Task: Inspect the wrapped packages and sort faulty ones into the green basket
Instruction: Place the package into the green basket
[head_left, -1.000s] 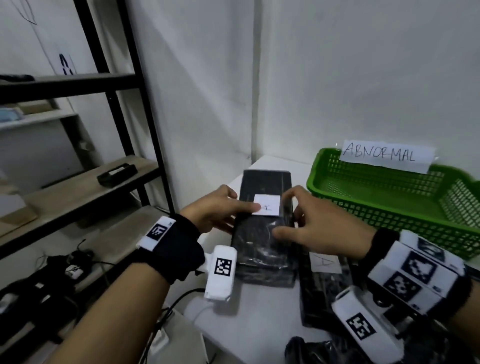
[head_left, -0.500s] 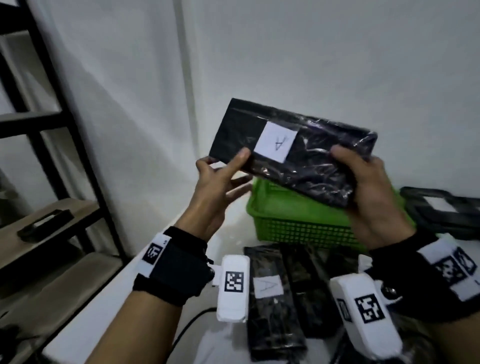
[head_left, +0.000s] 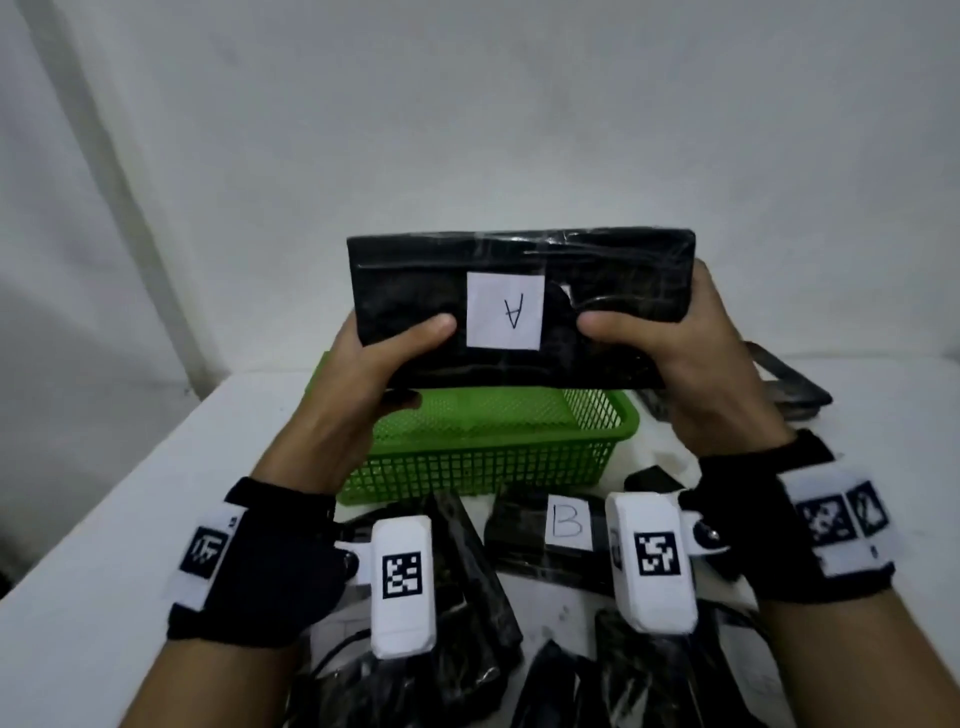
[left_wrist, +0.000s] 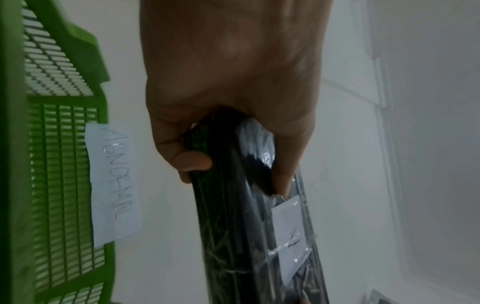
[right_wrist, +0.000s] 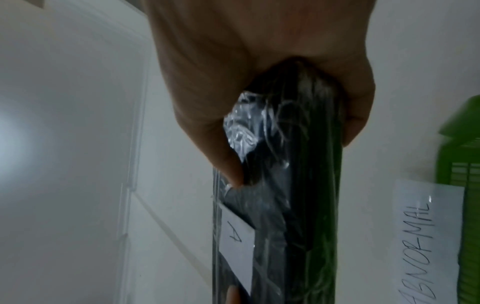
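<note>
At the centre of the head view, a black wrapped package (head_left: 519, 291) was held up in both hands, above the green basket (head_left: 483, 457). The left hand (head_left: 358, 384) gripped its left end and the right hand (head_left: 696, 358) its right end, thumbs curled onto the front either side of a white label (head_left: 505, 310) marked "A". More wrapped packages (head_left: 467, 597) lay on the white surface (head_left: 104, 545) at the lower frame, one showing a "B" label (head_left: 567, 522). The basket carried an "ABNORMAL" tag (left_wrist: 114, 183).

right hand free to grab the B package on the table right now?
Probably not as things stand: the right hand grips one end of the A package, with the left hand on the other. The B package lies uncovered below, so letting go would open the way.
</note>
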